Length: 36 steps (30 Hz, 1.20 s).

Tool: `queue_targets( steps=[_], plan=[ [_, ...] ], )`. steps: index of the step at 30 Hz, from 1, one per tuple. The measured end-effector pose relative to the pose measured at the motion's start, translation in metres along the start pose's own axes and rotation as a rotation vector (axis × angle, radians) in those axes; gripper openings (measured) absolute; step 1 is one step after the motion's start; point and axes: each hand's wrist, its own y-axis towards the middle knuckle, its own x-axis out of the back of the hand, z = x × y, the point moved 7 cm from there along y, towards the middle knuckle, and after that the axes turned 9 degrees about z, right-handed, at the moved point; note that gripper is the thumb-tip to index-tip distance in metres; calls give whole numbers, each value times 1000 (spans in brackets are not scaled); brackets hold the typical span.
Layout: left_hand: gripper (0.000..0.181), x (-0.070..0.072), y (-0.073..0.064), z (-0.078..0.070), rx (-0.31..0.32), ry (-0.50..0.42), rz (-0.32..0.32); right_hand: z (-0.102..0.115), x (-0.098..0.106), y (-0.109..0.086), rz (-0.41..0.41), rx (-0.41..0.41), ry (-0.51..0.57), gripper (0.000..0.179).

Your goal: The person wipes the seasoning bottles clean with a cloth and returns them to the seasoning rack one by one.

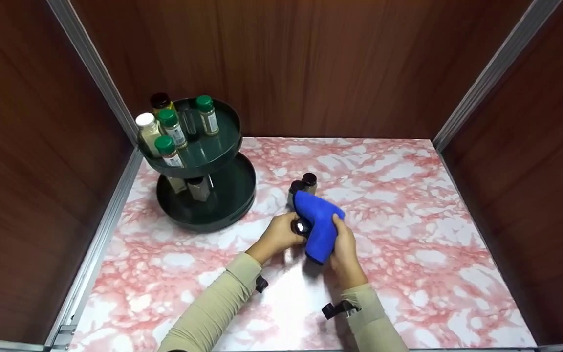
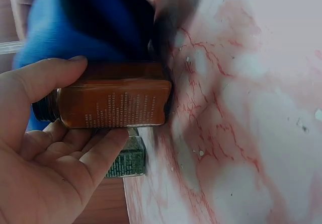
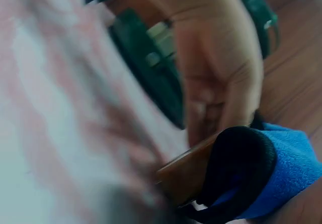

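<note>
My left hand (image 1: 281, 231) holds a spice jar (image 2: 115, 102) with a black lid, reddish-brown contents and printed text on its side. In the left wrist view the thumb lies along its upper side and the fingers are below. A blue cloth (image 1: 321, 230) with a black hem is gripped in my right hand (image 1: 344, 247), thumb on top. The cloth hangs right beside the jar and overlaps it in the right wrist view. Just beyond stand two dark-lidded jars (image 1: 309, 179), partly hidden by the cloth; one with green contents (image 2: 128, 159) shows behind my left fingers.
A dark green two-tier rack (image 1: 232, 193) stands at the back left. Its upper tier carries several bottles with green, white and dark caps (image 1: 205, 103); small jars (image 1: 198, 189) sit on the lower one. Wood-grain panels (image 1: 281, 68) enclose the red-and-white marbled table (image 1: 408, 259).
</note>
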Motion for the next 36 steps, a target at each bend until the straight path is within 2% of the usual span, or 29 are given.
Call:
queue_targets(
  steps=[5, 12, 15, 18, 23, 27, 30, 36],
  plan=[
    [42, 1, 0, 0, 1, 16, -12, 11, -8, -1, 43, 68, 9, 56],
    [46, 1, -1, 1, 13, 9, -8, -25, 6, 5, -18, -5, -70, 53],
    [46, 2, -2, 0, 11, 8, -12, -32, 8, 4, -24, -23, -97, 52],
    [44, 3, -3, -1, 10, 22, -19, -26, 5, 1, -19, -17, -67, 52],
    [41, 2, -3, -2, 4, 15, -15, -6, -2, -5, -10, 16, 19, 52],
    [43, 2, -1, -1, 15, 10, -6, 7, -6, -7, 20, 35, 29, 51],
    [46, 1, 1, -1, 10, 12, 18, 10, -3, -5, 30, 34, 25, 51],
    [48, 0, 2, -3, -14, 0, 107, 10, 3, -5, 8, 41, 46, 52]
  ],
)
